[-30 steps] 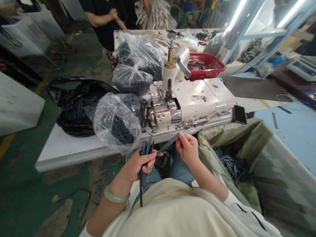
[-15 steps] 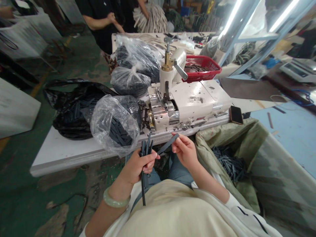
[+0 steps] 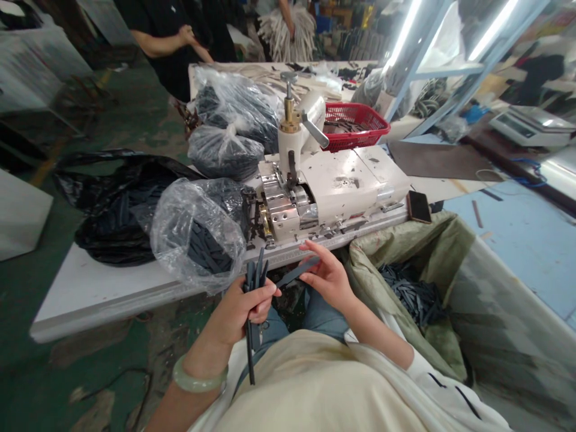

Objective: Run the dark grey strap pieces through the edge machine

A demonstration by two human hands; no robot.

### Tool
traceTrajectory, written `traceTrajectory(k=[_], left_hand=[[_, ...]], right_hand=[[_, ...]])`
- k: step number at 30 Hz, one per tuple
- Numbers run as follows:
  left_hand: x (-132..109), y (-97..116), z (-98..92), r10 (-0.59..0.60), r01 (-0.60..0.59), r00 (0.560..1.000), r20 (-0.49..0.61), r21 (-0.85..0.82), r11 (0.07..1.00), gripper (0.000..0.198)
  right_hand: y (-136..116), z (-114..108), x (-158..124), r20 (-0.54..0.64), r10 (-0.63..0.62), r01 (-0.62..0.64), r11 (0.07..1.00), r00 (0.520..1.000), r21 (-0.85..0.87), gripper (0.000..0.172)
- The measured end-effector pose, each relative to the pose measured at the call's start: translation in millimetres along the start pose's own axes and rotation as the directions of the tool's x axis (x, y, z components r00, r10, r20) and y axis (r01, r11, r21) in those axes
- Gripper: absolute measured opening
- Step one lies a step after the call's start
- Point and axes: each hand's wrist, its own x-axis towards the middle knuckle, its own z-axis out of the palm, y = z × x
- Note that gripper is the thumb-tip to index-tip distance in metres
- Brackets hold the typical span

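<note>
In my left hand (image 3: 245, 306) is a bundle of dark grey strips (image 3: 252, 279), closed in the fist with ends sticking out above and below. One flat strip (image 3: 294, 273) slants up to the right from the left fingertips. My right hand (image 3: 330, 276) is at this strip's far end, its thumb and fingers spread around it; any contact is hard to make out. Beyond both hands stands a cream-coloured machine (image 3: 355, 180) with metal plates and a brass-collared post. A clear plastic bag (image 3: 168, 240) of similar strips lies open to the left of the machine.
A black bag (image 3: 96, 240) of strips lies at the left of the white table (image 3: 67, 300). Right of my lap, a green cloth-lined bin (image 3: 366, 249) holds strips. A phone (image 3: 419, 207) lies near the machine. A red basket (image 3: 355, 141) and tied bags (image 3: 225, 150) sit behind; people stand beyond.
My right thumb and fingers have spread apart at the strip's end, where they were pinched before. The strip lies flatter. The whole view has shifted slightly, with things now further left.
</note>
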Motion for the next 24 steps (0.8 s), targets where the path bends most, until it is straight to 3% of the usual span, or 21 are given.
traceTrajectory(k=[2,4,6,7,9,12,15,19,24], left_hand=[[0.5,-0.3,-1.2,-0.019,0.020,1.000,0.017,-0.021,1.000,0.025],[1.4,0.4,-1.7,-0.029,0.031,0.999,0.028,-0.069,0.997,0.027],[3.2,1.9,-1.7,-0.001,0.003,1.000,0.011,-0.126,0.992,0.029],[4.4,2.7,-1.6,0.026,-0.027,1.000,-0.012,-0.147,0.989,0.031],[7.4,3.3,-1.4,0.079,-0.088,0.995,-0.061,-0.156,0.984,0.031],[11.6,0.9,-1.2,0.102,-0.113,0.990,-0.093,-0.121,0.986,0.032],[13.8,-3.4,-1.6,0.113,-0.123,0.988,-0.107,-0.099,0.987,0.028],[12.9,-4.9,-1.9,0.139,-0.148,0.985,-0.102,-0.089,0.985,0.025],[9.1,0.3,0.1,0.167,-0.172,0.982,-0.092,-0.049,0.984,0.027]], right_hand=[[-3.9,-4.1,0.6,0.073,-0.059,0.075,0.967,0.996,-0.243,0.035],[-5.4,-4.7,-0.7,0.139,0.016,0.031,0.943,0.990,-0.332,0.019],[-4.2,-1.3,-3.8,0.193,0.219,-0.174,0.959,0.956,-0.224,0.025],[-3.0,1.6,-5.6,0.228,0.329,-0.308,0.944,0.917,-0.121,0.030],[-0.5,8.0,-9.0,0.300,0.483,-0.529,0.843,0.823,0.095,0.035],[1.2,14.8,-11.8,0.367,0.582,-0.681,0.681,0.726,0.269,0.033],[0.6,14.7,-12.2,0.464,0.629,-0.779,0.550,0.624,0.302,0.032],[-0.6,9.0,-11.7,0.628,0.602,-0.866,0.405,0.494,0.293,0.033],[-0.6,5.2,-11.9,0.714,0.543,-0.892,0.346,0.443,0.290,0.032]])
